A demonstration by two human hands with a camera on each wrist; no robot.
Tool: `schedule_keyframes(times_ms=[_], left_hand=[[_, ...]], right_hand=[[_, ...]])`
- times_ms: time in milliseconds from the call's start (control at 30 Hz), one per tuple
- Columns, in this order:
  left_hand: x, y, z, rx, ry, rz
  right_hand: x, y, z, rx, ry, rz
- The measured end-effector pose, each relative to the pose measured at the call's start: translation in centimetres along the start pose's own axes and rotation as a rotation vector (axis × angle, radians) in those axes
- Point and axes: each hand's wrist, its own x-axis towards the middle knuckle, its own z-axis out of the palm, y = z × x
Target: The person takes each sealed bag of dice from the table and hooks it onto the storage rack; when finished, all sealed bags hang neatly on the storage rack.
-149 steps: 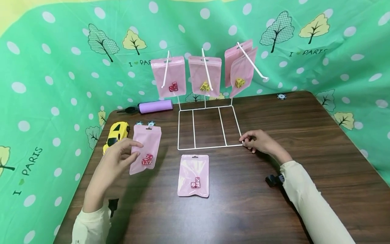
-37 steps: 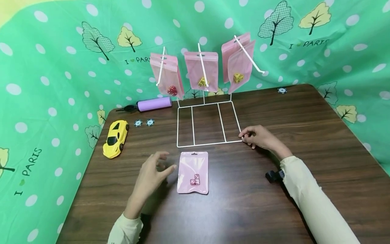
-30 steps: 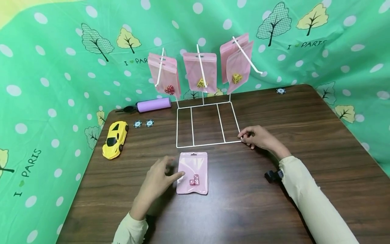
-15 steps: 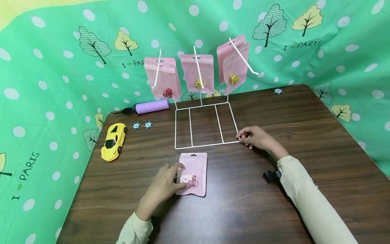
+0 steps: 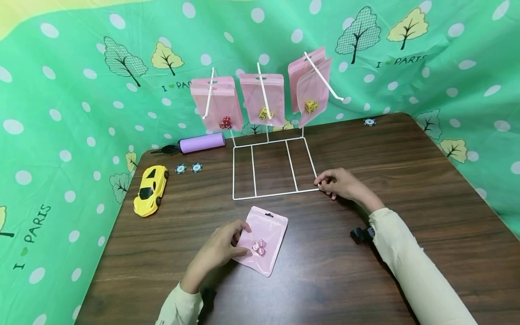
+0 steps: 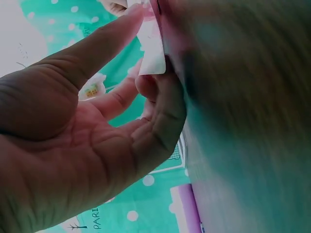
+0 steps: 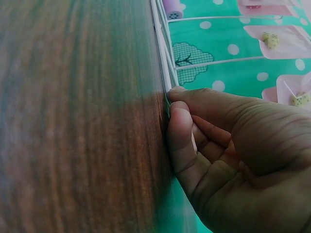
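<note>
A pink zip bag (image 5: 269, 234) with several pinkish dice in its lower part lies turned askew on the table. My left hand (image 5: 219, 246) pinches its left edge between thumb and fingers; in the left wrist view, the bag's edge (image 6: 154, 53) sits between the thumb and curled fingers. At the front right corner of the white wire rack (image 5: 276, 194), my right hand (image 5: 341, 184) pinches the frame, as the right wrist view also shows. Pink bags hang from the rack's three hooks: the left one (image 5: 217, 101) shows red dice, the middle (image 5: 263, 97) and right (image 5: 313, 92) yellow dice.
A yellow toy car (image 5: 150, 191) stands at the left of the table. Behind it lie a purple hand pump (image 5: 201, 143) and two poker chips (image 5: 197, 168). Another chip (image 5: 369, 122) is near the back right edge. A green patterned cloth (image 5: 81, 113) hangs behind.
A bag with red dice went from my left hand onto the left hook. My left hand then moved to the bag on the table, took its edge and turned it. The right hand stayed at the rack.
</note>
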Motion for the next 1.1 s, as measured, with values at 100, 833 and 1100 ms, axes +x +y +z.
schedule_keyframes(times_ms=[100, 833, 1100], left_hand=[[0.1, 0.3, -0.2, -0.031, -0.038, -0.025], [0.4, 4.1, -2.9, -0.161, -0.029, 0.066], [1.3, 6.3, -5.1, -0.281, 0.111, 0.169]], right_hand=[[0.1, 0.1, 0.0, 0.003, -0.001, 0.004], [-0.1, -0.2, 0.0, 0.015, 0.012, -0.011], [0.0, 0.1, 0.2, 0.024, 0.008, -0.012]])
